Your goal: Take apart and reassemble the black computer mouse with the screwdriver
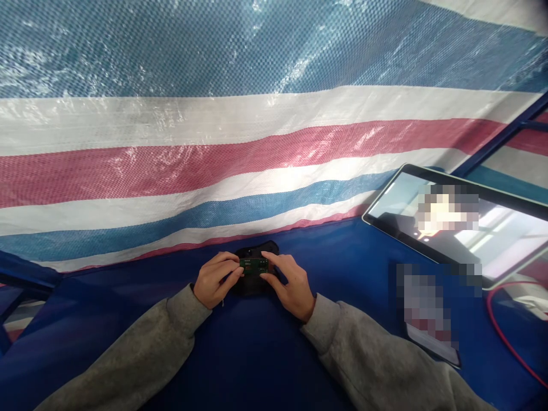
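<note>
- The left hand (216,279) and right hand (289,285) come in from the bottom of the view, in grey fleece sleeves (377,354) with a fuzzy, pilled texture.
- The fingers (229,264) of both hands are drawn narrow, holding the small green circuit board (253,265) by its ends.
- The board sits just above a black, rounded, soft-looking object (254,288), partly hidden by the hands; its exact kind is hard to make out, and the board's small parts are too small to read.
- Both rest on a blue-covered surface (257,359).
- Behind stands a woven plastic tarpaulin (257,154) with blue, white and red stripes, glossy and creased.
- To the right lie a black-edged tablet (411,220), its screen partly pixelated, a blurred, pixelated item (423,308), and a red cable (500,331), cut off by the frame.
</note>
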A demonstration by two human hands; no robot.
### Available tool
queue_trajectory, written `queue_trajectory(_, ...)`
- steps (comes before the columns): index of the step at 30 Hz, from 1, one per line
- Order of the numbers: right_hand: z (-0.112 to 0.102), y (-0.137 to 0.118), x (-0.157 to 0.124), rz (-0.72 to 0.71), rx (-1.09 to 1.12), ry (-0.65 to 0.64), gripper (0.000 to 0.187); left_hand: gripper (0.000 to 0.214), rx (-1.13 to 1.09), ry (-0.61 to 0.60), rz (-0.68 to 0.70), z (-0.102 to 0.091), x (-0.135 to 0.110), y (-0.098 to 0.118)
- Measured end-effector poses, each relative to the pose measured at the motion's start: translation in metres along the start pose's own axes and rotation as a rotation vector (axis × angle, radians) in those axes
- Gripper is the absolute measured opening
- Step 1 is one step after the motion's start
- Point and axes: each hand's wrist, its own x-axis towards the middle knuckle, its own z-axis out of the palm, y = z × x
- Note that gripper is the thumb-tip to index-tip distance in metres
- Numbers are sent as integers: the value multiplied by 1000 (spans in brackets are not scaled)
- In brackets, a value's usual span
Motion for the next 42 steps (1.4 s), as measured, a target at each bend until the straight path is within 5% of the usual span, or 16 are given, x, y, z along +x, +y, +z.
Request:
queue_trajectory(6, -1, 0, 2, 15, -25, 9, 36, 47, 23, 19, -58, 0, 0, 0)
queue_trajectory(42, -2, -4, 2, -96, 36, 90, 28, 36, 47, 54, 64, 0, 3, 0)
